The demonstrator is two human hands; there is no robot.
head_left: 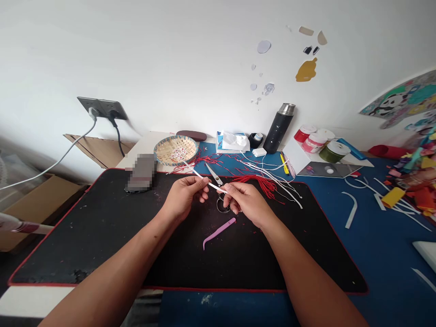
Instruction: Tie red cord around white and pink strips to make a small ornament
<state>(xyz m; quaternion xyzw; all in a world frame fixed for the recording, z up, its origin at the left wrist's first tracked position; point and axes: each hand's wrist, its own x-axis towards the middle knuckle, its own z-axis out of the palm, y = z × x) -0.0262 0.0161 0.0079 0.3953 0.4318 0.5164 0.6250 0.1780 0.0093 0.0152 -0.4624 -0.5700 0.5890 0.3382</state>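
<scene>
My left hand (185, 196) and my right hand (245, 200) meet above the black mat (102, 236), both pinched on a thin white strip (214, 185) that runs slantwise between them. The strip's far end points toward a woven basket (175, 150). A pair of scissors (218, 181) lies on the mat just behind and under my right hand, its handle loops partly hidden by my fingers. Pink curved tweezers (218, 231) lie on the mat in front of my hands.
Red threads (262, 184) and white strips (279, 179) lie scattered behind my hands. Farther back stand a tissue box (233, 141), a dark flask (279, 128) and several jars (315, 141). Coloured paper scraps (408, 186) pile at right. A blurred object (141, 172) sits at the mat's back left.
</scene>
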